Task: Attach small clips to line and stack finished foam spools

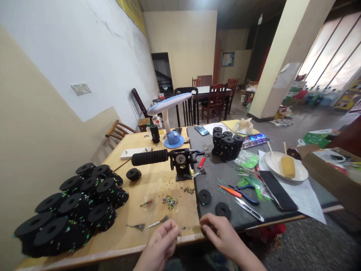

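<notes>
Fingertips of the left hand are pinched tight on one end of a fine strand held just above the near edge of the wooden table. The right hand curls its fingers closed at the strand's other end, though whether they actually grip it is too small to tell. Just beyond the hands lie small bristly tufts and a scatter of loose beads. On the grey mat two plain black discs lie near blue-handled pliers and tweezers. Farther back stands a clamped winder with a long black grip. A heap of flecked black discs fills the left side, and stacks of discs stand at the rear. By that heap much of the work looks done, while the two plain discs seem to remain.
</notes>
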Available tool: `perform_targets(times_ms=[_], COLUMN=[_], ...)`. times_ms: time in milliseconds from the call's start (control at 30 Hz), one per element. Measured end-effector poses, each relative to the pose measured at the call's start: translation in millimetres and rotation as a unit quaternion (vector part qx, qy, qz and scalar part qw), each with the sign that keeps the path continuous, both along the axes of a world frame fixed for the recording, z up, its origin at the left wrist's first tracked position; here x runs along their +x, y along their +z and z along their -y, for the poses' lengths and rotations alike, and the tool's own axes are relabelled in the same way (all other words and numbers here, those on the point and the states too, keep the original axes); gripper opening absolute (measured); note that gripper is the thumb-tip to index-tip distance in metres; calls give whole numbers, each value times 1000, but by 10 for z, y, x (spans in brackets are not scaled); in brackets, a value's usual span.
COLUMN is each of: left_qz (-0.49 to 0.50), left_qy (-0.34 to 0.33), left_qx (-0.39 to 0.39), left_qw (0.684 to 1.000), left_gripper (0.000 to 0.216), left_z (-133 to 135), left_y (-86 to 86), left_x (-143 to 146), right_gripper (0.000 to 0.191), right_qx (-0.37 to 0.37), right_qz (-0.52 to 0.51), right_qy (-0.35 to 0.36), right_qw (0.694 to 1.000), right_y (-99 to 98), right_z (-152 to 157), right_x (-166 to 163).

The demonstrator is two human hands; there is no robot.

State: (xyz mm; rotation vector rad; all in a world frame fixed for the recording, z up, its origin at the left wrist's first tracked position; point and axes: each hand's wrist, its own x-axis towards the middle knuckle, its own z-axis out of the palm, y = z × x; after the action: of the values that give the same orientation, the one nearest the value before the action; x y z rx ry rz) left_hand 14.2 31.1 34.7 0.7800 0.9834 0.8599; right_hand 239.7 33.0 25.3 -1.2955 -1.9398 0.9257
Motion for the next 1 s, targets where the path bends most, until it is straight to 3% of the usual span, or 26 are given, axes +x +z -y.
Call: perform_targets(times_ms=[200, 400, 667, 1000], left_qz=[27, 53, 98, 125], left_qy=[5, 1, -20, 3], left_qx=[-14, -20, -30, -37], left_qw=[1000, 998, 995, 992], left_gripper=[38, 38, 37, 35], left_z=[41, 64, 61, 44], left_y=[142, 200, 186, 173], left_x=[26, 10, -11, -21], right_gripper=[42, 13, 12, 12], right_qx=[22, 54, 67, 67], right_qz=[-22, -16, -31, -8], right_qy=[25, 29, 4, -31], right_qw=[999, 998, 997, 997], right_y=[127, 102, -16, -165], right_z=[27, -7, -39, -39], right_x=[-110, -291, -301, -187])
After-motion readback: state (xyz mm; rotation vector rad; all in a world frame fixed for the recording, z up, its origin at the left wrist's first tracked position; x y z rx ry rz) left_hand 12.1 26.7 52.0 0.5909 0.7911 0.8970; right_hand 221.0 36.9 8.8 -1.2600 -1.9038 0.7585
